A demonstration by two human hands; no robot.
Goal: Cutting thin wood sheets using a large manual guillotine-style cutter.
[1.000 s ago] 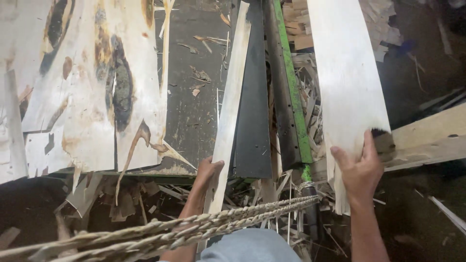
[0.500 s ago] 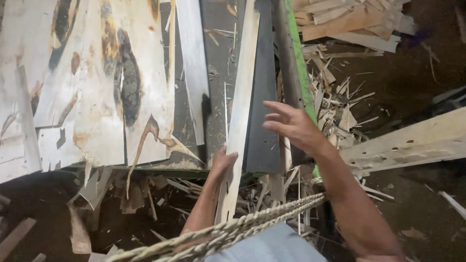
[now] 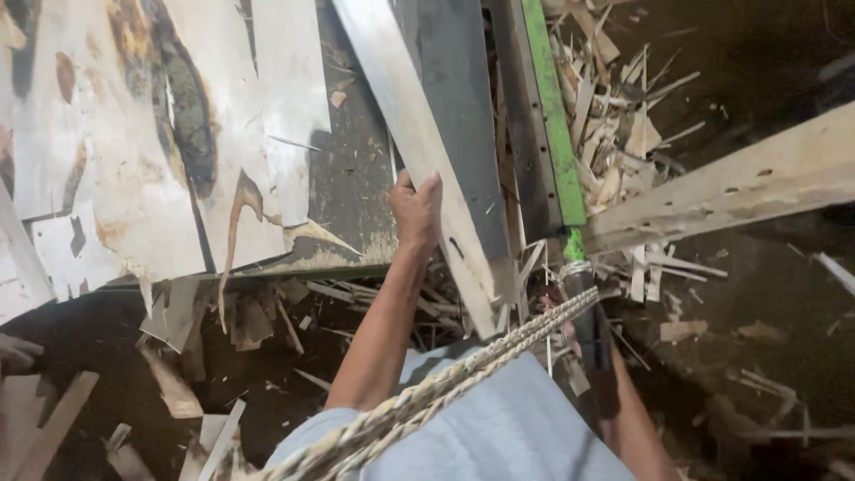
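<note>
Pale wood veneer fills this worker's view: the left hand (image 3: 415, 207) grips a long, narrow veneer strip (image 3: 419, 151), fingers (image 3: 403, 189) wrapped over its left edge and thumb pressed against its face. The strip runs diagonally from the top of the frame down toward the person's body, lying across a dark metal surface (image 3: 356, 178) and the grey plate (image 3: 459, 116) beside it. Left of the hand, broad stained veneer sheets (image 3: 134, 151) cover the surface, their near edges torn and splintered. A green rail (image 3: 552, 116) borders the machine on the right, with a heap of broken wood scraps (image 3: 623, 134) beyond it and a rough plank (image 3: 730, 191) angling in from the right edge. A braided rope (image 3: 463, 379) crosses the foreground over the person's light blue shirt (image 3: 508, 428). The right forearm (image 3: 637, 428) hangs low beside the body; its hand is hidden, so the fingers' state cannot be told. More offcuts (image 3: 249, 321) litter the dark floor (image 3: 766, 338).
</note>
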